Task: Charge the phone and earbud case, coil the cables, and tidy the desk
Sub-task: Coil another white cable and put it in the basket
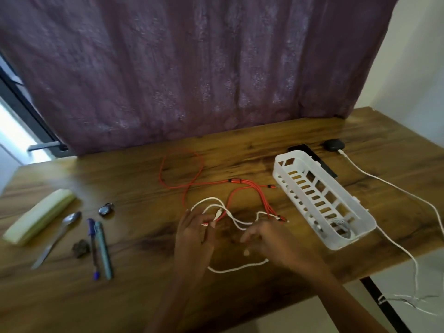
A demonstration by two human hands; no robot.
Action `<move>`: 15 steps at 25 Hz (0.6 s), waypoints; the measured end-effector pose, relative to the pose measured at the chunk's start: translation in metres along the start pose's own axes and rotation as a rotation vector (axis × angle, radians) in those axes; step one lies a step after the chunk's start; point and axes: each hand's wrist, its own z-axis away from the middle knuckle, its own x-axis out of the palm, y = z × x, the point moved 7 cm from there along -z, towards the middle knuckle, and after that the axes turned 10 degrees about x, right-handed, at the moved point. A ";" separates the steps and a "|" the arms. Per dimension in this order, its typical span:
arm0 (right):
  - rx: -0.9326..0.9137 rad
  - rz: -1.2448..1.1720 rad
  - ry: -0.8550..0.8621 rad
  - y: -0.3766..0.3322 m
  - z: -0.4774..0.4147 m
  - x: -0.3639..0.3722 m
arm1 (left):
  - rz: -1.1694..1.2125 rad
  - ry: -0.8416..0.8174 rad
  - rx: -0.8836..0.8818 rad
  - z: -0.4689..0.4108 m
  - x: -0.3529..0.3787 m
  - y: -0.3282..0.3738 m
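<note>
A red multi-head cable [182, 174] lies looped across the middle of the wooden desk [240, 145], tangled with a white cable [237, 266]. My left hand [194, 234] pinches the white cable where it crosses the red strands. My right hand [269, 239] hovers just right of it, fingers curled over the white cable; whether it grips is blurred. A dark phone [312, 159] lies behind the white basket [360, 212]. The black earbud case [334, 145] sits at the back right with a second white cable [389, 186] plugged in.
A coiled white cable [338, 228] lies inside the basket. At the left lie a pale green case [40, 217], a spoon [57, 236], two pens [101, 248], a small dark lump [81, 247] and a small dark oval object [107, 209]. A purple curtain [192, 68] hangs behind.
</note>
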 end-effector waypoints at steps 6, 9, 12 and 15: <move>0.015 0.189 0.061 0.010 0.010 0.035 | -0.020 -0.001 0.008 0.021 -0.008 -0.011; -0.034 0.271 0.118 0.003 0.016 0.036 | -0.035 0.039 0.109 0.023 -0.012 -0.003; -0.035 0.210 0.112 -0.004 0.020 0.036 | -0.057 0.090 0.165 0.021 -0.022 0.013; 0.012 -0.227 0.124 -0.015 0.020 0.022 | -0.025 0.146 0.145 0.019 -0.031 0.018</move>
